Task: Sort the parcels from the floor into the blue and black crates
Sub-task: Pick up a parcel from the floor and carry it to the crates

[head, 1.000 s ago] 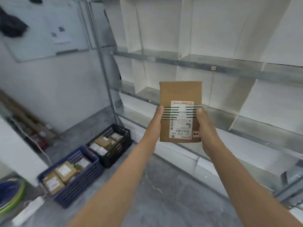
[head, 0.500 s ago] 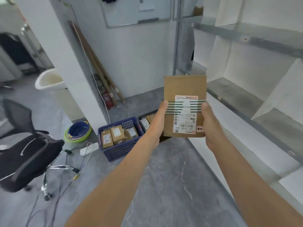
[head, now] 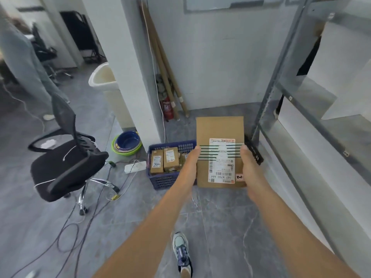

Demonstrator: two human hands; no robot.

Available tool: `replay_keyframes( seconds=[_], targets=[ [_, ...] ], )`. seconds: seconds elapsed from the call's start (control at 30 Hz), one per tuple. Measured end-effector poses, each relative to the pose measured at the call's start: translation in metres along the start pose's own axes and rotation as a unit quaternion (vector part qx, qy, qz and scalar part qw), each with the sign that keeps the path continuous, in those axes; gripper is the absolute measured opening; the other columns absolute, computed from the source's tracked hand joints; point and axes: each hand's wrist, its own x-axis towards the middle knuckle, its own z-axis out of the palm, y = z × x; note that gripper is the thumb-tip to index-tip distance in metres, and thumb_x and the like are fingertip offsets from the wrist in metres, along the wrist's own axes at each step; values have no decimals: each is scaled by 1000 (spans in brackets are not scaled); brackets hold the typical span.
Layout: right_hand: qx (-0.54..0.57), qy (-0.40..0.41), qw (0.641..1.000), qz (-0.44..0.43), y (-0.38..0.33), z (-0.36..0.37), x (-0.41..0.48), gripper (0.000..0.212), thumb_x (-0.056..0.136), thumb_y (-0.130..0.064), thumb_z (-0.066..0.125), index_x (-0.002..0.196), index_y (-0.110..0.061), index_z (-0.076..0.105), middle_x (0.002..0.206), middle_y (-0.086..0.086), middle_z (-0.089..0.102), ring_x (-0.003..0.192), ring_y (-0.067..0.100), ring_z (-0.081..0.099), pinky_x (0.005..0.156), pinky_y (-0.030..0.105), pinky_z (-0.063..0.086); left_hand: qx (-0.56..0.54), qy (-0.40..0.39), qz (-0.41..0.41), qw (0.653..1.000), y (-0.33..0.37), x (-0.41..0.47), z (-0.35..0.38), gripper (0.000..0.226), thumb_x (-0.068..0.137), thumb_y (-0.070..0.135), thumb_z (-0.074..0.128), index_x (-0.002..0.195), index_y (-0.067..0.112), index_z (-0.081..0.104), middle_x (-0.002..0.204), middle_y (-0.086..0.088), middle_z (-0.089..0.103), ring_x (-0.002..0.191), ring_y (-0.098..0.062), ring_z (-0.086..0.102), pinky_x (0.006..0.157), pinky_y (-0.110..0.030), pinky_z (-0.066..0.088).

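The left hand (head: 189, 165) and right hand (head: 250, 163) clasp 1 parcel (head: 219, 129) by its side edges, in the air over the blue crate (head: 160, 181)'s right edge. This looks like the carrying step; next, its label must decide between blue and the black crate (head: 254, 152).

A grey marbled floor (head: 220, 227) filled the lower frame. At upper centre a white pillar (head: 124, 57) rose before a pale wall (head: 220, 67), long brown poles (head: 160, 59) leaning in the corner between them. A black office chair (head: 66, 167) stood at left above tangled cables (head: 66, 233). Grey metal shelving (head: 277, 77) ran up the right edge.
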Motion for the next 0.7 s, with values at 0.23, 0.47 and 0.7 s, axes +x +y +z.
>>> replay_keyframes(
  seconds=[0.23,0.47,0.7],
  targets=[
    [-19,-16,999,39,-6,75,111,42,113,-52,26,154,-47,33,130,-18,47,122,5,41,104,33,29,-33,48,-36,998,1,142,-46,21,107,43,45,105,36,65,90,19,77,84,3,70,82,-31,56],
    [-49,-24,994,90,12,123,211,35,114,-47,27,142,-37,46,124,-19,58,108,-4,54,95,33,41,-32,62,-106,992,8,245,-73,17,107,44,48,104,37,63,98,17,73,101,-7,67,108,-44,48],
    [-69,-22,986,150,24,154,319,22,115,-42,30,120,-41,52,117,-14,59,104,5,58,100,39,45,-31,72,-179,981,2,348,-80,27,105,51,47,123,35,60,109,14,70,105,-10,64,109,-46,44]
  ],
)
